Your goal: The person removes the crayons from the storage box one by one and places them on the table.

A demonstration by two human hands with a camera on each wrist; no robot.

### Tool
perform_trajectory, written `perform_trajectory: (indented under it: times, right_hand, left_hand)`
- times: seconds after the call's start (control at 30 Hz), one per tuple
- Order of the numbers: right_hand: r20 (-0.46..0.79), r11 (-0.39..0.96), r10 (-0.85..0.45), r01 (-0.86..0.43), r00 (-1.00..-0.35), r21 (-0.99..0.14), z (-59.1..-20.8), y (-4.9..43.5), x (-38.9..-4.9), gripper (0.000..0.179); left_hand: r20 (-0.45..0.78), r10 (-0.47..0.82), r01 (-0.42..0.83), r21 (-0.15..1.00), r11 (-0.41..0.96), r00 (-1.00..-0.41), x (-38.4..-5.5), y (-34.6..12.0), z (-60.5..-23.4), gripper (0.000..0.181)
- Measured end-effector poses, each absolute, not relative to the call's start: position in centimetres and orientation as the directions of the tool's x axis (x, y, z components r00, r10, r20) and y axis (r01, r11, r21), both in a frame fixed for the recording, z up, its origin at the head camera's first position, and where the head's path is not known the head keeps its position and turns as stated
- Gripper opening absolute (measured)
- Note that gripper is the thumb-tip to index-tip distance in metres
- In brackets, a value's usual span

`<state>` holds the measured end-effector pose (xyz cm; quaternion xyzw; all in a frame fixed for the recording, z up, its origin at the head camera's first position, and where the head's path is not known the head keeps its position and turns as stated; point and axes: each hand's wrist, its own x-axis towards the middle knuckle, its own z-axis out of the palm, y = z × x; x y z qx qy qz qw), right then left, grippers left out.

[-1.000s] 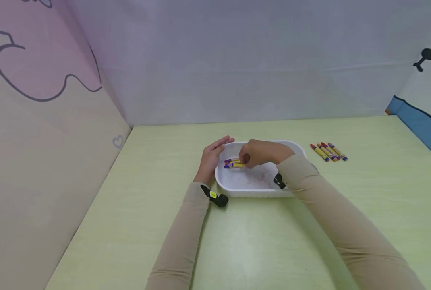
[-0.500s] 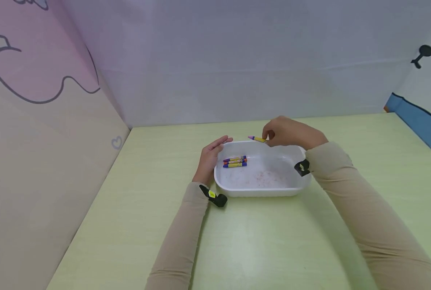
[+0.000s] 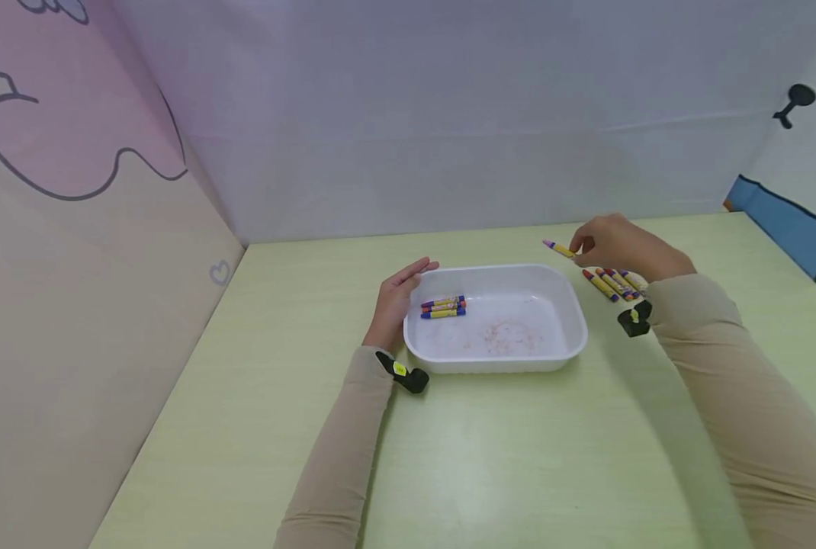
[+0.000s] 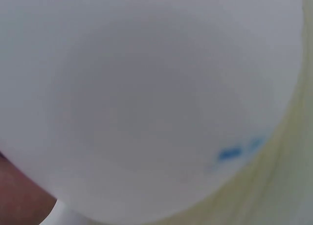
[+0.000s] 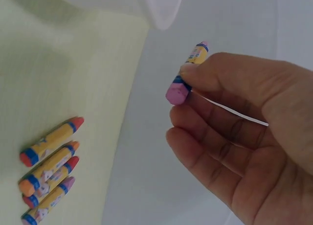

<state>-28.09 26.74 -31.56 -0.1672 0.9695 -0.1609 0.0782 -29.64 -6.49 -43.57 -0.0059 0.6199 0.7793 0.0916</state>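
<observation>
Between thumb and fingers my right hand (image 3: 624,245) pinches a pink crayon (image 5: 196,55) with a yellow wrapper, raised above the table beyond the tray's right corner. Just below that hand, several crayons (image 3: 610,284) with red, orange and purple tips lie side by side on the table. My left hand (image 3: 394,303) rests against the left end of the white tray (image 3: 497,360), its fingers extended along the rim. Inside the tray, at the left, a few crayons (image 3: 444,306) lie together. The left wrist view is mostly filled by the tray's outer wall (image 4: 146,112).
The pale green table (image 3: 312,320) meets a grey-white backdrop (image 3: 449,137) at its far edge. A printed wall panel (image 3: 106,267) borders the left side. Reddish smudges mark the tray's floor.
My right hand has lifted the pink crayon out of the tray and carried it right, over to the row of crayons on the table. The left hand has stayed at the tray.
</observation>
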Motion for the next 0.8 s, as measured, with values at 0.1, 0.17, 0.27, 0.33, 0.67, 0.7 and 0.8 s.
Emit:
perform_trajectory:
  times: [0.1, 0.17, 0.27, 0.33, 0.67, 0.7, 0.8]
  right_hand:
    - [-0.11, 0.905, -0.313, -0.26, -0.943, -0.338, -32.3, 28.1, -28.1, 0.022]
    - [-0.124, 0.912, -0.284, -0.228, -0.951, -0.34, -32.9, 29.0, -28.1, 0.024]
    - [-0.151, 0.922, -0.24, -0.176, -0.959, -0.344, -33.6, 30.3, -27.9, 0.028]
    - [-0.171, 0.927, -0.21, -0.141, -0.963, -0.347, -34.0, 31.2, -27.8, 0.03]
    - [-0.208, 0.944, -0.126, -0.053, -0.97, -0.325, -35.7, 34.7, -27.1, 0.033]
    - [-0.212, 0.946, -0.119, -0.046, -0.97, -0.322, -35.8, 34.9, -27.1, 0.033]
    - [-0.227, 0.949, -0.096, -0.02, -0.969, -0.315, -36.1, 35.5, -26.8, 0.034]
  left_hand:
    - [-0.118, 0.132, -0.146, 0.964, -0.224, -0.984, -29.6, -6.6, -43.6, 0.033]
    - [-0.115, 0.131, -0.143, 0.964, -0.224, -0.985, -29.6, -6.6, -43.5, 0.033]
    - [-0.116, 0.132, -0.143, 0.965, -0.219, -0.984, -29.6, -6.7, -43.5, 0.033]
    - [-0.119, 0.133, -0.146, 0.966, -0.214, -0.984, -29.6, -6.7, -43.5, 0.033]
    - [-0.112, 0.137, -0.139, 0.969, -0.204, -0.984, -29.5, -6.7, -43.6, 0.033]
    - [-0.108, 0.138, -0.136, 0.969, -0.205, -0.984, -29.5, -6.7, -43.6, 0.033]
    - [-0.106, 0.145, -0.135, 0.969, -0.205, -0.984, -29.5, -6.6, -43.6, 0.035]
